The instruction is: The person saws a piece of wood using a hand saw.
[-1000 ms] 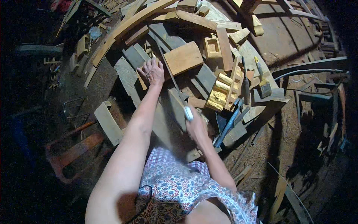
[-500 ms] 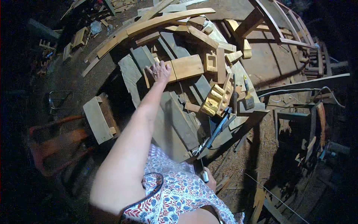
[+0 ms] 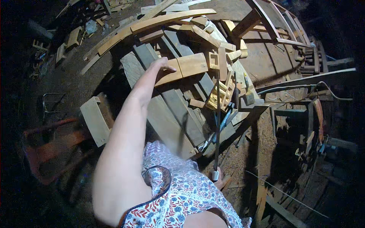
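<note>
A pale wooden block (image 3: pixel 192 65) lies across dark grey planks on the workbench, with a thin dark line across its top. My left hand (image 3: pixel 164 65) grips the block's left part, one digit stretched over its top while the other fingers are mostly hidden. Low in the view, beside my patterned shirt, my right hand (image 3: pixel 219 181) is closed around the white handle of a long thin-bladed tool (image 3: pixel 217 148). Its narrow dark blade points up and away over the bench, right of the block. Whether the blade has teeth cannot be made out.
Grey planks (image 3: pixel 167 121) cover the bench's near part. Carved yellowish wood pieces (image 3: pixel 217 97), a brush (image 3: pixel 248 97) and a blue-handled tool (image 3: pixel 225 121) lie at right. Long curved boards (image 3: pixel 167 21) lie beyond. A wooden stool (image 3: pixel 95 121) and a red-orange frame (image 3: pixel 53 140) stand left.
My right hand has raised and swung the long-bladed tool, so its blade now stands out across the bench. My left wrist has bent, its hand shifting from spread fingers to a grip on the block.
</note>
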Motion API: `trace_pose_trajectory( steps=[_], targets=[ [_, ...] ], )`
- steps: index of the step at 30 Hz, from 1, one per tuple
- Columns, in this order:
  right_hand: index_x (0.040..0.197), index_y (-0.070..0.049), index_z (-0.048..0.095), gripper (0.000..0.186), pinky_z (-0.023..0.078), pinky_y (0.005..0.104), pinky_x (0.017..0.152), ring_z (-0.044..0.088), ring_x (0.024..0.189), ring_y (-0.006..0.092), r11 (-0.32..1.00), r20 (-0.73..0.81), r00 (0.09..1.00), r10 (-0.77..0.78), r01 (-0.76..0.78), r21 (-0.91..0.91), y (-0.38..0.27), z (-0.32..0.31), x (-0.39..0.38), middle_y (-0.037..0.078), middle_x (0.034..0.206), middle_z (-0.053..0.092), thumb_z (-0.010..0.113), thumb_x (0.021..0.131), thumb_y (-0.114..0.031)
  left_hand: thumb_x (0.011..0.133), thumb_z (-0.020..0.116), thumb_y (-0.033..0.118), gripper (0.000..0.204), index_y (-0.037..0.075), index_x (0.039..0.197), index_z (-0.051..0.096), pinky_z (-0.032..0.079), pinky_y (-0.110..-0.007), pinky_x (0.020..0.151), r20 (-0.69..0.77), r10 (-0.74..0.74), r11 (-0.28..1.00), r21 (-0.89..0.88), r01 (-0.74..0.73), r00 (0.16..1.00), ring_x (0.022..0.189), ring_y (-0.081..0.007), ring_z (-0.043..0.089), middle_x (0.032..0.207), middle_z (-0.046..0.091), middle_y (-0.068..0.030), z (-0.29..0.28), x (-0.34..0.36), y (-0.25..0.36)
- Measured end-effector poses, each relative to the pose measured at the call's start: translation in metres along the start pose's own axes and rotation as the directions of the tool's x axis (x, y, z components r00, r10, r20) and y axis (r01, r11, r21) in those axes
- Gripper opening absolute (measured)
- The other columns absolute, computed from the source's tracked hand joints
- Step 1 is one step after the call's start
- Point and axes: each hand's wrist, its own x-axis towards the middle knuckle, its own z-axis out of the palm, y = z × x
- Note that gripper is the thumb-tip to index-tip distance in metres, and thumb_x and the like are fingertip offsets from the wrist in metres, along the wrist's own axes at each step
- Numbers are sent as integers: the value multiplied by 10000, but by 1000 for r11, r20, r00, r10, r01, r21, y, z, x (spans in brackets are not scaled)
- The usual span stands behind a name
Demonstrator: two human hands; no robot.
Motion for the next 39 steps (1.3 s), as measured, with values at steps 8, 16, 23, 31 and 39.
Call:
trace_pose_trajectory(
  steps=[8,16,23,31,39],
  targets=[
    [1221,-175,526,612,474,338,741,634,838,281,995,111,993,33,-44,93,-9,9,8,161,949,638,554,653,50,558,768,590,798,-46,997,569,454,-433,869,-303,148,958,280,-61,941,1055,-369,530,1089,560,-241,20,-48,27],
    [1220,-185,524,572,490,360,743,634,897,316,985,102,993,-55,37,166,-23,20,36,169,1000,634,582,688,20,614,792,232,535,70,1001,461,410,-445,782,-610,414,901,380,-208,676,936,-335,520,983,497,-140,45,-91,32],
    [1224,-202,514,547,488,401,708,627,867,372,972,217,957,-190,152,178,-57,38,74,217,915,628,590,715,-15,679,695,132,432,73,1037,461,393,-449,839,-571,296,915,399,-56,766,1004,-325,531,1050,531,-135,39,-81,25],
    [1253,-218,458,539,481,448,732,587,857,415,909,177,903,-391,348,231,-85,76,104,225,947,613,589,748,-85,739,558,69,297,-7,1025,576,399,-483,869,-474,188,844,526,105,861,1038,-349,525,1105,538,-153,39,-70,32],
    [1218,-194,489,500,485,438,732,597,874,396,909,194,899,-392,345,236,-93,89,107,233,940,613,580,748,-52,715,695,362,596,-22,1144,539,403,-461,827,-369,70,767,614,187,927,1016,-336,540,1070,599,-173,32,-67,24]
  ],
)
